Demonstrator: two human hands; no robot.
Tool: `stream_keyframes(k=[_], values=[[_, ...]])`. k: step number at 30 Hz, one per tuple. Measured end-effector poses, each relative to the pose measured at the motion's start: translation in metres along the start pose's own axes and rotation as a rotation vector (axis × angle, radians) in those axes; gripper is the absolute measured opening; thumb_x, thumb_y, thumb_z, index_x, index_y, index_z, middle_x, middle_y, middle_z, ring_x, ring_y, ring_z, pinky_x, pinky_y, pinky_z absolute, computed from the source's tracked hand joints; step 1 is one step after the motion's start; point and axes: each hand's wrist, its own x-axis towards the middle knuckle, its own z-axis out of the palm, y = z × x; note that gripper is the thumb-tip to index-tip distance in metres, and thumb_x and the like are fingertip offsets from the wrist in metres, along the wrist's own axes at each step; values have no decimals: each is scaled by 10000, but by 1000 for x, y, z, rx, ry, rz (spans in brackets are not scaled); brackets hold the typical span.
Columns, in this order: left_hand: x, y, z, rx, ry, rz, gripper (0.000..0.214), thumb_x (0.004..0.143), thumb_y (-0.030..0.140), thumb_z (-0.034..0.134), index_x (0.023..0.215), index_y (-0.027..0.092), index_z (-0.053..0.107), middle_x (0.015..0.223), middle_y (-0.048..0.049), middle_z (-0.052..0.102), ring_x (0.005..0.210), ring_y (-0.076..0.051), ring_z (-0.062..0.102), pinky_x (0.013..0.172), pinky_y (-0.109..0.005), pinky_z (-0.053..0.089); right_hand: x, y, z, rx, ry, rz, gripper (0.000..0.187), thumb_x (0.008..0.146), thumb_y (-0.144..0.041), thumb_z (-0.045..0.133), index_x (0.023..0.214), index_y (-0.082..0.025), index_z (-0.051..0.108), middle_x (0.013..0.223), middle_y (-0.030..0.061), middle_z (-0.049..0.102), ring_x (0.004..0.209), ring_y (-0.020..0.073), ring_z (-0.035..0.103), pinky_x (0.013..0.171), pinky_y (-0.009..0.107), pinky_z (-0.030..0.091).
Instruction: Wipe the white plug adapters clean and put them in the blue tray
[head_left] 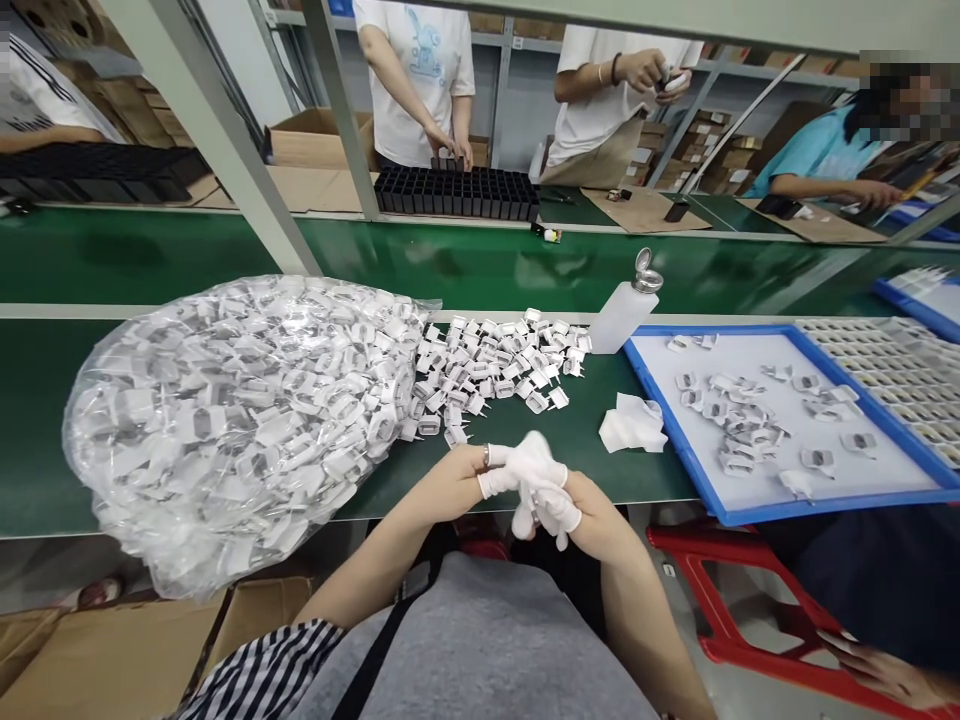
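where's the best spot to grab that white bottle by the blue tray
Probably grip the bottle round its plain body, below the metal cap, whose lid stands flipped up. Come from the near side: plugs crowd its left and the tray corner is close on its right. The left hand and right hand both pinch a cloth.

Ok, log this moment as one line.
left hand: grips white piece | right hand: grips it too | nearby: plug pile, bag, blue tray
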Motion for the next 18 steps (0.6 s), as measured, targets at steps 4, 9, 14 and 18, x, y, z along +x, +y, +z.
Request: stream_keyframes(k=[4,9,14,18], values=[[1,5,-5,61,-155,-35,257,749,371,563,785,150,689,750,-28,669,727,-162,587,710,-247,442,0,2,-11,-32,-197,-16,362,846,-460,357,770,-172,561,560,8,622,379,74,462,342,169,385],[4,3,-3,-140,-69,-121,206,617,318,683,732,148,700,638,-7,657,609,-144,581,618,-238,463,0,14,4,-1,259,-163,348,800,-509,428,842,-210,602,725,23,648,620,147,599,591,263,502],[2,6,4,-237,104,-85,178,551,154,700,727,182,707,683,5,681,648,-150,604,636,-239,476,-2,24,22,11,671,-150,314,757,-487,513,912,-235,619,824,37,657,733,190,620,669,311,510],[1,9,10,-274,240,-37,206,501,150,742,698,185,695,696,-3,689,662,-158,616,669,-262,488,-9,32,29,68,775,-131,341,796,-495,439,944,-231,597,517,-12,574,389,126,497,395,255,445]])
